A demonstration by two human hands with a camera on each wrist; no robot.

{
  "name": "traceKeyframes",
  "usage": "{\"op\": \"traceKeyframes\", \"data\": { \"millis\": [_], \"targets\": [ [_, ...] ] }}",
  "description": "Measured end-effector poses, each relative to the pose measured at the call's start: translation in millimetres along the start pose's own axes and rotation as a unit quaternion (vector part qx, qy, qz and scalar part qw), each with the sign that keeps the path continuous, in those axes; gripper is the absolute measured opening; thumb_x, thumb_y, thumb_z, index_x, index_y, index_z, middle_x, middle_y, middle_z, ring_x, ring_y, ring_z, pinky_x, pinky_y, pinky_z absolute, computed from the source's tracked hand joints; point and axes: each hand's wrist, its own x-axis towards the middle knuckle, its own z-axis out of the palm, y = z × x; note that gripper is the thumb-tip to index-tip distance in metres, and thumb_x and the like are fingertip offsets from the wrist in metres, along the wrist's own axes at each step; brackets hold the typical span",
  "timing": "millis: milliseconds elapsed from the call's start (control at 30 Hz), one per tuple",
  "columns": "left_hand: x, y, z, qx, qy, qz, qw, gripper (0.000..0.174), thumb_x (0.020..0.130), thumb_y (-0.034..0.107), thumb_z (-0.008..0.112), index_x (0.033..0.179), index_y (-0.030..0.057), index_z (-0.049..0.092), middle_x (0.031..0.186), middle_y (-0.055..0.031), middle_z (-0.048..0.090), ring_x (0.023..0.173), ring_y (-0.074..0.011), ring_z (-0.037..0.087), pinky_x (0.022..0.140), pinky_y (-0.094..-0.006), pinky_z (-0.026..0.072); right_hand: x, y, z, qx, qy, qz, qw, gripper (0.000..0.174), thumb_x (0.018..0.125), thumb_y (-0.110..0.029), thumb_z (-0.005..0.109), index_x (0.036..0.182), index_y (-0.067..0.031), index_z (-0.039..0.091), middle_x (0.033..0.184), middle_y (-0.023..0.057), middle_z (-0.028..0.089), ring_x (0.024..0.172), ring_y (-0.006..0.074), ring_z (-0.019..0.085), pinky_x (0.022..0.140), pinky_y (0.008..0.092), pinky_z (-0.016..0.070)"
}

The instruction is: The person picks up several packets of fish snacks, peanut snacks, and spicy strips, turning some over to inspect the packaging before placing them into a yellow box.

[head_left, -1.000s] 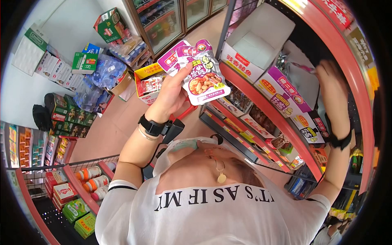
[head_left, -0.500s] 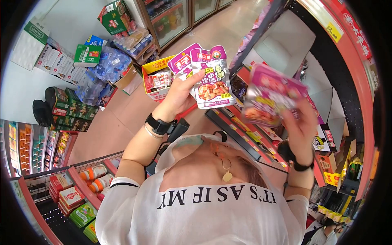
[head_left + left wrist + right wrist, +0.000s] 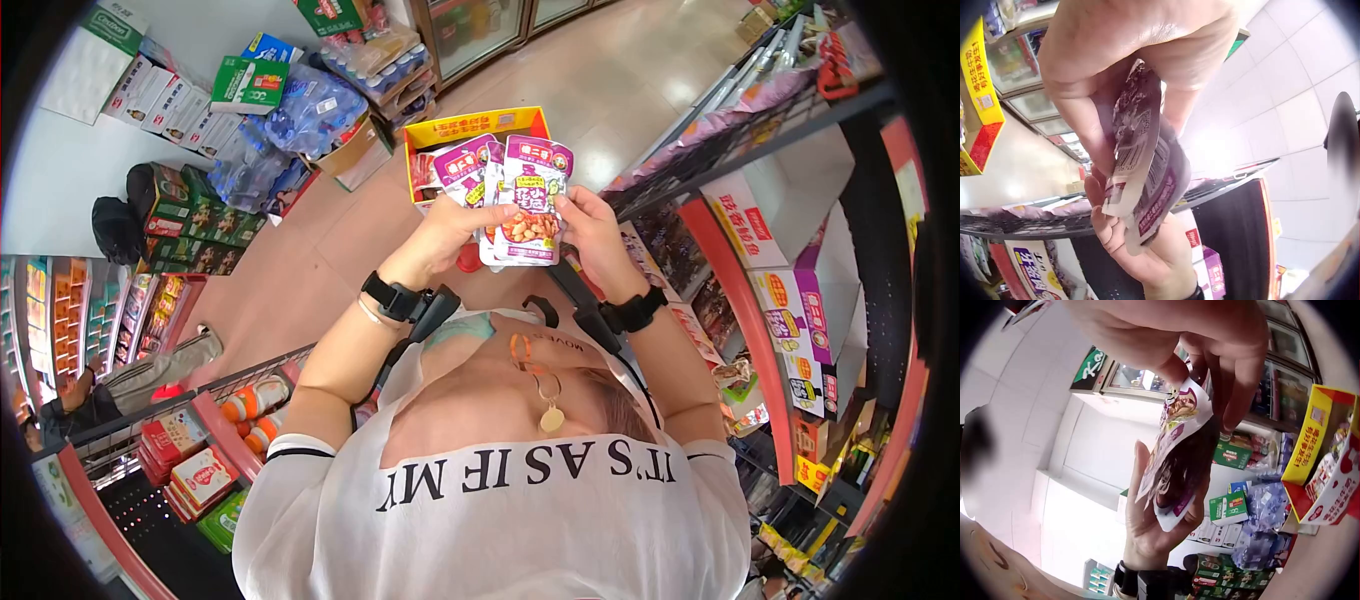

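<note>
In the head view several purple-and-silver snack pouches [image 3: 532, 185] with peanuts pictured on them are held up in front of the chest, overlapping in a loose fan. My left hand [image 3: 435, 240] grips them from the left, its thumb lying across the front. The right edge of the front pouch is pinched by my right hand [image 3: 600, 248]. The left wrist view shows the pouches' printed backs [image 3: 1147, 169] edge-on below the left hand [image 3: 1129, 37]. From the right wrist, the right hand [image 3: 1191, 331] covers the top ends of the pouches [image 3: 1172, 456].
A yellow-and-red carton [image 3: 478, 128] with small packets in it is just beyond the pouches. To the right, a red-edged shelf [image 3: 735, 335] carries open snack cartons [image 3: 785, 305]. Bottled-water packs [image 3: 315, 110] are stacked at upper left, and a wire-sided shelf [image 3: 205, 400] is at lower left.
The right hand has come from the shelf carton with a pouch and moved left to meet the left hand. The pouches now sit together between both hands. The view has turned rightward.
</note>
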Motion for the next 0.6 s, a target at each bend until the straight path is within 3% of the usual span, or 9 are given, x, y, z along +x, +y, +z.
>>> {"op": "traceKeyframes", "data": {
  "millis": [100,267,367,600],
  "targets": [
    [-3,6,-28,-0.024,0.024,-0.027,0.999,0.037,0.075,0.002,0.067,0.109,0.0022,0.054,0.104,-0.0076,0.061,0.093,-0.0175,0.060,0.082,-0.0323,0.0493,15,14,25,0.018,0.012,0.017,1.000,0.017,0.090,-0.015,0.051,0.101,-0.0017,0.051,0.096,0.0061,0.058,0.085,0.0123,0.059,0.074,0.0287,0.0501],
    [-2,7,-73,-0.022,0.034,-0.025,0.999,0.039,0.076,0.001,0.066,0.112,0.0001,0.052,0.107,-0.0112,0.060,0.095,-0.0197,0.060,0.083,-0.0340,0.0502,37,32,60,0.100,-0.026,0.062,0.993,0.036,0.086,-0.014,0.058,0.118,-0.0035,0.044,0.110,0.0066,0.056,0.099,0.0143,0.056,0.081,0.0308,0.0487],
    [-2,9,-90,-0.031,0.028,-0.044,0.998,0.039,0.076,0.002,0.066,0.113,0.0002,0.052,0.107,-0.0108,0.060,0.096,-0.0193,0.060,0.084,-0.0336,0.0495,47,50,72,0.058,-0.066,0.050,0.995,0.040,0.082,-0.009,0.062,0.118,-0.0040,0.044,0.111,0.0067,0.056,0.098,0.0136,0.056,0.083,0.0301,0.0473],
    [7,-2,-129,0.052,0.031,-0.129,0.990,0.038,0.079,0.012,0.067,0.113,0.0019,0.053,0.106,-0.0091,0.060,0.095,-0.0176,0.059,0.082,-0.0326,0.0494,69,80,76,0.012,-0.054,0.057,0.997,0.042,0.077,-0.003,0.066,0.114,-0.0024,0.047,0.106,0.0062,0.059,0.093,0.0127,0.058,0.081,0.0281,0.0478]
  ]
}}
